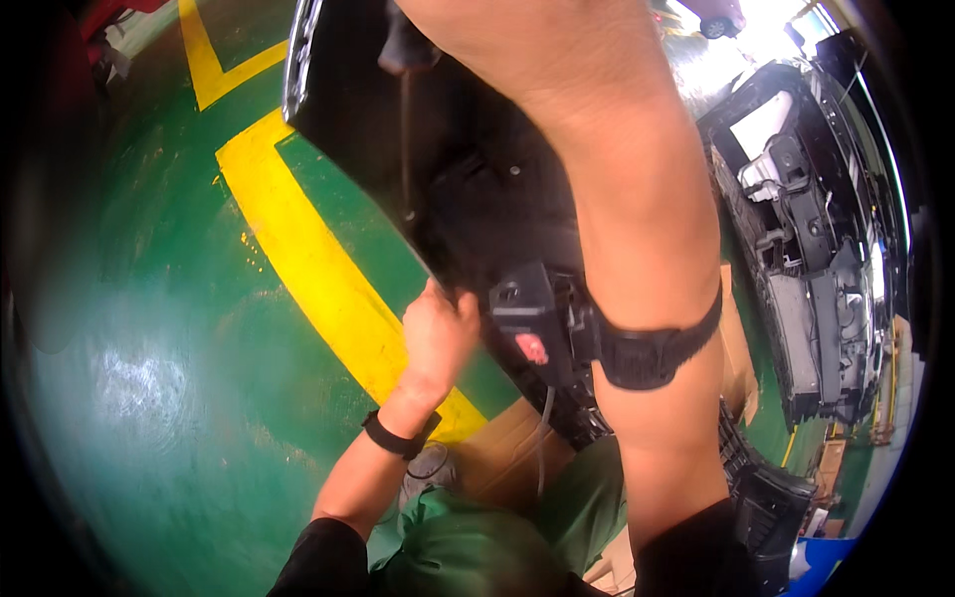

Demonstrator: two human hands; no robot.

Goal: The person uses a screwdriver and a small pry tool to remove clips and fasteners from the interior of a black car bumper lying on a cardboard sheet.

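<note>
A large black plastic panel, which looks like a car bumper (477,179) with a bright trim strip along its far left edge, lies tilted in front of me. My left hand (438,338) is closed at its near left edge, fingertips partly hidden against it. My right arm reaches over the panel, wrist bent. The back of my right hand (537,45) shows at the top, its fingers out of view. Beside it is a dark driver (403,50), its long thin shaft running to a small spot on the panel. A black box-like device (527,313) adjoins my right arm's strap.
Another black bumper-like part (806,259) stands to the right. Brown cardboard (512,448) lies under the panel's near end, by my shoe and green trousers (468,547). Yellow lines (308,269) cross the green floor at left. A grey cable (544,438) hangs near my legs.
</note>
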